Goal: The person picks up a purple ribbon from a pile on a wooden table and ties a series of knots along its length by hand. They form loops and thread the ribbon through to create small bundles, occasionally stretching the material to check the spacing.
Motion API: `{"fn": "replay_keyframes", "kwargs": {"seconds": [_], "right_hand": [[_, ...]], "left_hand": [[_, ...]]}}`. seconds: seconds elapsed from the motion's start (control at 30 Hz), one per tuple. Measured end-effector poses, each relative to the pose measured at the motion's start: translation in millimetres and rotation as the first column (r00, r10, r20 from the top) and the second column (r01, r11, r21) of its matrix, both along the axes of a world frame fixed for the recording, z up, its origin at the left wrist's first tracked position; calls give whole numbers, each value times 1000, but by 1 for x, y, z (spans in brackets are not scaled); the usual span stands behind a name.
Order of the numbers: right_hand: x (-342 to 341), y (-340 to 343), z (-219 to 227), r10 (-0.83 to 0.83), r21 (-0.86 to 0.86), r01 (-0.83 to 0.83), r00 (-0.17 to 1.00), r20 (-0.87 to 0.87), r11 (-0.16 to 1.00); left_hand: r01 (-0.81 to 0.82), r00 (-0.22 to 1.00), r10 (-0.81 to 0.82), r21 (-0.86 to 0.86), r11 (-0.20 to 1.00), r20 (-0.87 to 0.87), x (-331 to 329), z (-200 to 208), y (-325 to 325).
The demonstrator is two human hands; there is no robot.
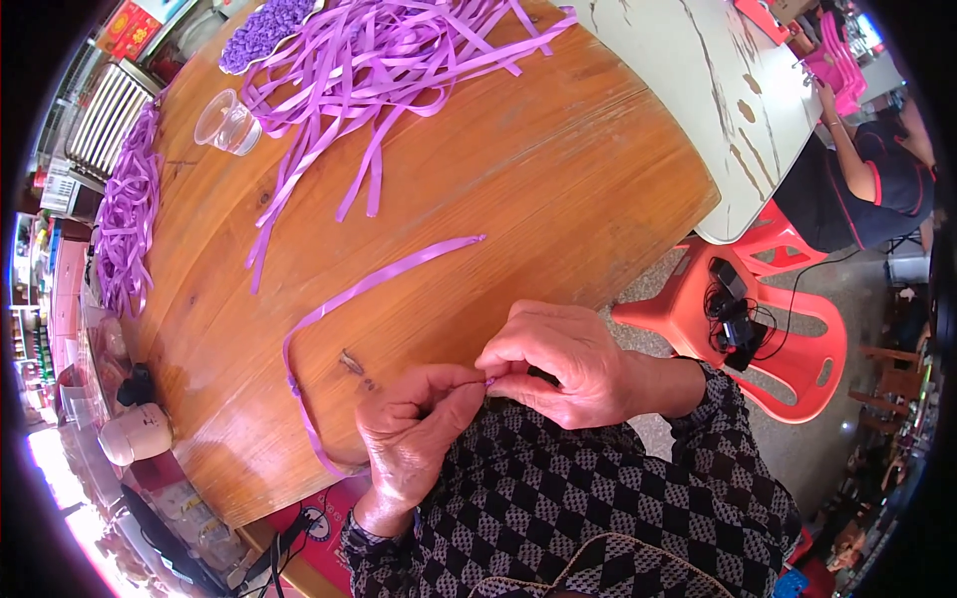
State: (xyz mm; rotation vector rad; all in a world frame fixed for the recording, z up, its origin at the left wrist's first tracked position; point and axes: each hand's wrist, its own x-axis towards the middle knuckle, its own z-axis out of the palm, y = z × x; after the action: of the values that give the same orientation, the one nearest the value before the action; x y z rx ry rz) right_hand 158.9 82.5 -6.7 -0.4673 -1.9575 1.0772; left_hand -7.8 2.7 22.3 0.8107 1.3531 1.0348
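Observation:
Close to the near edge of the wooden table, my left hand [419,429] and my right hand [561,364] meet fingertip to fingertip. Both are closed in a pinch on a tiny purple end of ribbon [489,383], mostly covered by the fingers. A purple ribbon [399,266] curves over the tabletop in front of me, knotted at its far tip and partway along. It runs down to the table edge beside my left wrist; whether it joins the pinched end is hidden.
A tangle of purple ribbons [374,60] lies at the far side, by a heap of small purple pieces [267,38] and a clear plastic cup [228,124]. More ribbons [128,214] hang at the left. On the right, a red stool [670,299] carries black adapters; a person [865,184] sits beyond.

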Motion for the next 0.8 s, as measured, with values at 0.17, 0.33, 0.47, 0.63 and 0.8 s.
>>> {"fn": "replay_keyframes", "kwargs": {"seconds": [0.17, 0.33, 0.47, 0.63, 0.8], "right_hand": [[4, 1, -3, -4, 5, 4, 1000, 21, 1000], [7, -1, -1, -23, 5, 23, 998, 54, 1000], [0, -8, -6, -96, 71, 95, 995, 9, 993], [-5, -5, -8, -109, 102, 110, 994, -7, 989], [-7, -1, -16, -224, 315, 235, 972, -70, 919]], "left_hand": [[-70, 995, 71, -12, 997, 67, 3, -4, 0], [-156, 984, 157, -15, 988, 88, 9, -5, 2], [-209, 974, 211, -39, 977, 78, 12, -2, 1], [-158, 984, 156, 14, 987, 86, 12, -7, 2], [-153, 982, 156, -34, 988, 110, 16, -4, 3]]}}
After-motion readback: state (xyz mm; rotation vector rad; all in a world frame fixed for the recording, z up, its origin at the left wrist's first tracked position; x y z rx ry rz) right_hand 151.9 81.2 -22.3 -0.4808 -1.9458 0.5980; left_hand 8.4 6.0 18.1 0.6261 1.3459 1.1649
